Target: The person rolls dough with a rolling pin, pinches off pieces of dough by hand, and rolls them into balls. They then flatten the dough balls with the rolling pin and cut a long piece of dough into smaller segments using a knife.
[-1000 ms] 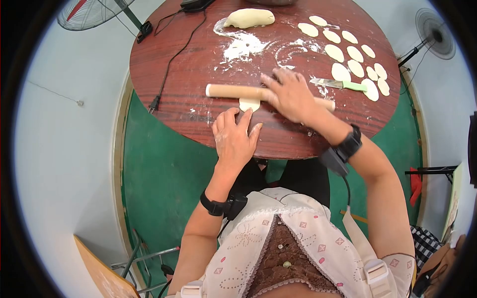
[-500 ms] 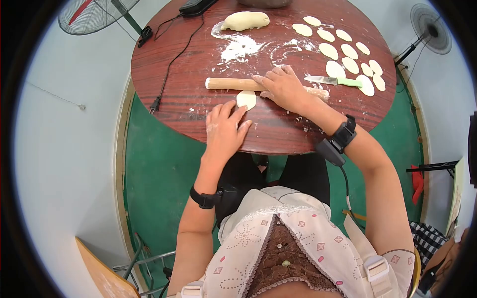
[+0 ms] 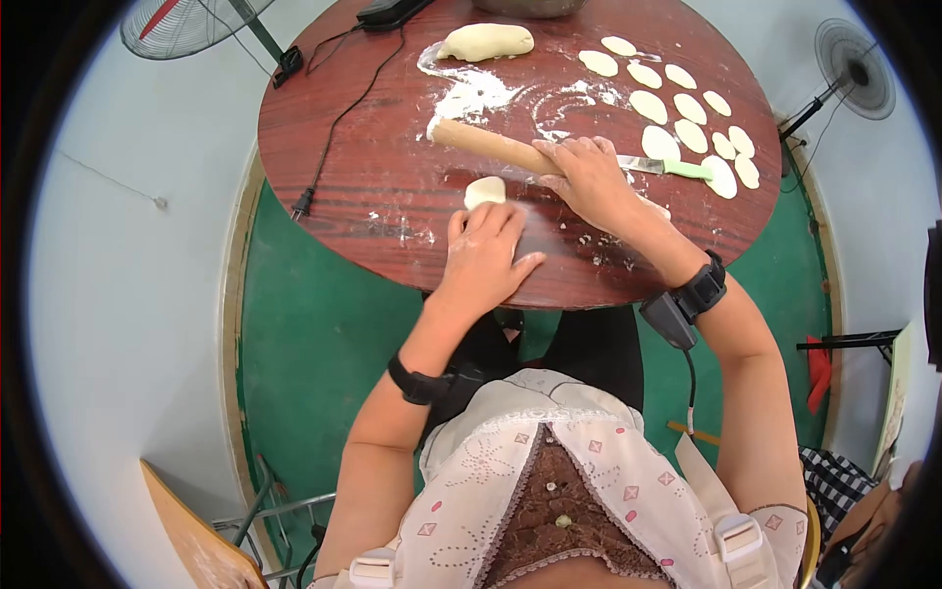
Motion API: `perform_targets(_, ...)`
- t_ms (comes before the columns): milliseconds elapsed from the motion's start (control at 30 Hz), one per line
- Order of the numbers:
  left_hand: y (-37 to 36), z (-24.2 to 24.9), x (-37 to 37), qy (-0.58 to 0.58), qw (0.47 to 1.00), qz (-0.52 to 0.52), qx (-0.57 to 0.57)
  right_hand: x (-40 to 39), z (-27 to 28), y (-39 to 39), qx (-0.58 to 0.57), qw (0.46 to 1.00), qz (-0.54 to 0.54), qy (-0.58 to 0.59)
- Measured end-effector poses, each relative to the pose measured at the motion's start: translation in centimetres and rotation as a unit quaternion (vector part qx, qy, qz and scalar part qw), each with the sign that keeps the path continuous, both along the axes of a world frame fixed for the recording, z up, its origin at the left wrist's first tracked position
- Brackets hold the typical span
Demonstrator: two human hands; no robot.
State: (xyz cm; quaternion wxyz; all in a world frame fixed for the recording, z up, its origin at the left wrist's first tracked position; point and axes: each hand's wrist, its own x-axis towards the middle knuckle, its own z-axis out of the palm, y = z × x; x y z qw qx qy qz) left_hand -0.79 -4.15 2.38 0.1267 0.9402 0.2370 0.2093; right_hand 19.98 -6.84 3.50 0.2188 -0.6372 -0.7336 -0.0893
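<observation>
My right hand (image 3: 594, 184) is wrapped round a wooden rolling pin (image 3: 488, 144), which lies slanted with its left end farther from me. A small flat round of dough (image 3: 485, 190) is on the table just in front of the pin. The fingertips of my left hand (image 3: 487, 257) touch its near edge, with the thumb spread out to the side and some blur at the fingers. Under my right hand and forearm, the pin's right part is mostly hidden.
Several flattened dough rounds (image 3: 690, 135) are spread at the right, beside a knife with a green handle (image 3: 687, 170). A thick dough roll (image 3: 486, 41) and scattered flour (image 3: 471, 96) lie farther back. A black cord with a plug (image 3: 303, 203) runs along the left of the round table (image 3: 363, 211).
The rolling pin has turned, its left end swinging away from me, off the dough round. My left hand has shifted right, and my right hand slightly right and nearer.
</observation>
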Motion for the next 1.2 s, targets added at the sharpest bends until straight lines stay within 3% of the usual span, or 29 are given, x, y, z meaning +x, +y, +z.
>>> perform_targets(100, 0.8, -0.5, -1.9, -0.010, 0.997, -0.071, 0.014, -0.3, 0.3, -0.7, -0.031, 0.999, 0.008, 0.003)
perform_targets(167, 0.9, -0.9, -2.6, -0.034, 0.997, -0.060, 0.026, -0.6, 0.3, -1.0, -0.052, 0.998, 0.020, -0.011)
perform_targets(467, -2.2, -0.7, -1.1, 0.000, 0.995, 0.084, 0.045, -1.8, 0.0, -0.5, -0.059, 0.993, 0.101, -0.034)
perform_targets(500, -2.4, -0.6, -1.3, 0.004, 0.995, 0.089, 0.042, -2.4, -0.6, -0.3, -0.100, 0.993, 0.070, -0.008)
perform_targets(600, -2.3, -0.9, -1.5, 0.016, 0.995, 0.090, 0.043, -2.8, -0.7, 0.5, 0.011, 0.997, 0.035, -0.067)
perform_targets(733, -1.8, -1.0, -1.8, 0.018, 0.996, 0.081, 0.039, -1.7, -1.5, 3.3, -0.031, 0.998, -0.050, -0.038)
perform_targets(900, -1.2, -0.9, -2.2, 0.004, 0.998, 0.066, 0.014, -3.7, -1.2, -0.9, -0.051, 0.998, -0.003, -0.040)
perform_targets(1033, -1.3, -1.2, -2.2, 0.017, 0.997, 0.066, 0.030, -3.2, -1.8, -0.3, 0.004, 0.993, -0.027, -0.114)
perform_targets(1133, -1.0, -0.9, -2.1, 0.018, 0.998, 0.058, 0.029, -2.6, -1.7, 1.5, -0.023, 0.991, -0.079, -0.101)
perform_targets(1167, -0.7, -0.6, -2.1, 0.018, 0.998, 0.052, 0.021, -2.1, -2.4, 2.1, 0.038, 0.994, -0.066, -0.083)
perform_targets(1200, -0.3, -0.4, -2.1, 0.017, 0.999, 0.047, 0.012, -1.8, -2.1, 2.1, -0.001, 0.996, -0.051, -0.073)
